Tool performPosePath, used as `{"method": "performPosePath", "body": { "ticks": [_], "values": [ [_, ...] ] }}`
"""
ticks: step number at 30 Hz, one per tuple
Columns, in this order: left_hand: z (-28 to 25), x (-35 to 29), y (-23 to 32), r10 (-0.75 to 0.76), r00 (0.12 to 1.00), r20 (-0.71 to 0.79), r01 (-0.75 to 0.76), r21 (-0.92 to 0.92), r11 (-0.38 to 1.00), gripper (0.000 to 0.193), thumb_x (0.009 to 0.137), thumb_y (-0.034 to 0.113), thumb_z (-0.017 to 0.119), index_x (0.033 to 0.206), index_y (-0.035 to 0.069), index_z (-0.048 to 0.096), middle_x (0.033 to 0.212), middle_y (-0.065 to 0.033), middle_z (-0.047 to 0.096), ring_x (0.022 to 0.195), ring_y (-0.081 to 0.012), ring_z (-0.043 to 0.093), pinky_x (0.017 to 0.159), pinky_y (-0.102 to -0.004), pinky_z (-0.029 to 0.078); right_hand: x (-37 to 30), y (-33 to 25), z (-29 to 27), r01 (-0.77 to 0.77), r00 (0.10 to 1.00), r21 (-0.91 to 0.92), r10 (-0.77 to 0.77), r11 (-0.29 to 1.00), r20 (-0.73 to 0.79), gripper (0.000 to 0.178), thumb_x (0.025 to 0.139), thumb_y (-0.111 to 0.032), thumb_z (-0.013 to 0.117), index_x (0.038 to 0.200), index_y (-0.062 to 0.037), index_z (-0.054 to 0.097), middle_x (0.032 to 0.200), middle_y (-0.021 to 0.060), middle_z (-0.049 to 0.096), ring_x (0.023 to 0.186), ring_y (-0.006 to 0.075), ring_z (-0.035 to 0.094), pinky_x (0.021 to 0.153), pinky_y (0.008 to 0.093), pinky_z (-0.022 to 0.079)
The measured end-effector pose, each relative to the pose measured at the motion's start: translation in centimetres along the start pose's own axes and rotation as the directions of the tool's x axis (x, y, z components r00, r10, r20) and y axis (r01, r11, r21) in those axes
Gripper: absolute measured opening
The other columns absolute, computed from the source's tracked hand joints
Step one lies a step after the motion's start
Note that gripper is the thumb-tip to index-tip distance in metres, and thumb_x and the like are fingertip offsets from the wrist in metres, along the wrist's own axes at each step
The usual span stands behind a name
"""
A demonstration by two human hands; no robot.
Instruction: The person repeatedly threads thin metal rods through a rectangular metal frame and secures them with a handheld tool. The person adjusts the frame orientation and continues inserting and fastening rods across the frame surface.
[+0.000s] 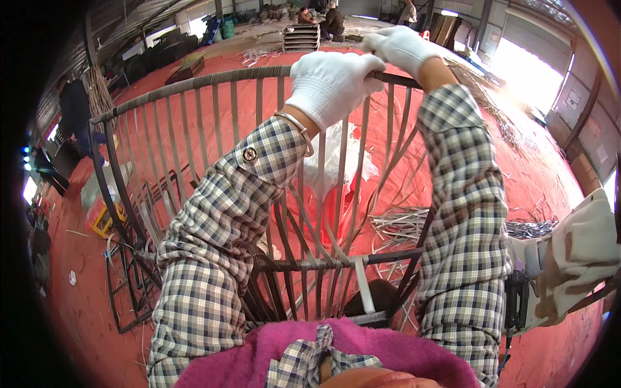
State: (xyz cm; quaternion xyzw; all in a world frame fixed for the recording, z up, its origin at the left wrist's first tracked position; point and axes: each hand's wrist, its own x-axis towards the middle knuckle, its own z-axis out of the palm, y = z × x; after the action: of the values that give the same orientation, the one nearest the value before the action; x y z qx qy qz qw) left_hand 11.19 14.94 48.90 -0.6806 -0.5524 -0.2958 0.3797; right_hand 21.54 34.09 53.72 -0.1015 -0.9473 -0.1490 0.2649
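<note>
In front of me stands a curved furniture frame with a dark top rail, wrapped in grey-brown flat strip at the left. Flat upright strips run from it down to a lower rail, also bound with strip. My left hand, in a white knitted glove, is closed over the top rail right of its middle. My right hand, gloved alike, is raised just beyond the rail, to the right of the left hand. Its fingers are pinched together; what they hold is too small or hidden to make out. Loose strips slant down below it.
Behind the frame lie a white bag, red plastic and a pile of strips. A black-handled tool and beige cloth are at right. Left are a black metal frame and a person; others sit far back.
</note>
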Motion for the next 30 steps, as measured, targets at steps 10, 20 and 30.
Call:
{"method": "performPosePath", "body": {
  "ticks": [10,20,30],
  "values": [
    [0.5,-0.8,-0.6,-0.065,0.998,0.027,0.064,0.028,0.998,0.017,0.083,0.031,0.068,0.094,0.018,0.069,0.071,-0.0043,0.068,0.063,-0.0224,0.067,0.055,-0.0342,0.051,-24.2,-1.8,-14.7,-0.643,0.397,0.179,0.524,0.745,-0.754,0.042,0.095,-0.035,0.052,0.119,-0.0027,0.064,0.11,0.0108,0.068,0.103,0.0175,0.062,0.094,0.0329,0.045],
    [-0.5,0.3,0.5,-0.024,0.995,0.098,0.018,0.061,0.998,0.022,0.086,0.033,0.063,0.1,0.016,0.067,0.073,-0.007,0.068,0.068,-0.0264,0.067,0.06,-0.0393,0.051,-8.1,-11.9,8.3,-0.348,0.793,0.607,0.569,0.715,-0.215,0.034,0.085,-0.019,0.062,0.113,-0.0003,0.057,0.097,0.0204,0.064,0.089,0.0382,0.063,0.078,0.0454,0.05],
    [-1.1,0.9,0.1,-0.121,0.919,0.376,0.081,0.12,0.989,0.033,0.093,0.04,0.053,0.108,0.013,0.066,0.086,-0.0087,0.07,0.083,-0.0282,0.068,0.074,-0.042,0.051,-7.9,-13.0,10.3,-0.159,0.609,0.899,0.757,0.409,-0.237,0.033,0.084,-0.01,0.065,0.114,0.0029,0.061,0.077,0.0002,0.047,0.065,0.0117,0.046,0.063,0.0275,0.043]
  ]
}}
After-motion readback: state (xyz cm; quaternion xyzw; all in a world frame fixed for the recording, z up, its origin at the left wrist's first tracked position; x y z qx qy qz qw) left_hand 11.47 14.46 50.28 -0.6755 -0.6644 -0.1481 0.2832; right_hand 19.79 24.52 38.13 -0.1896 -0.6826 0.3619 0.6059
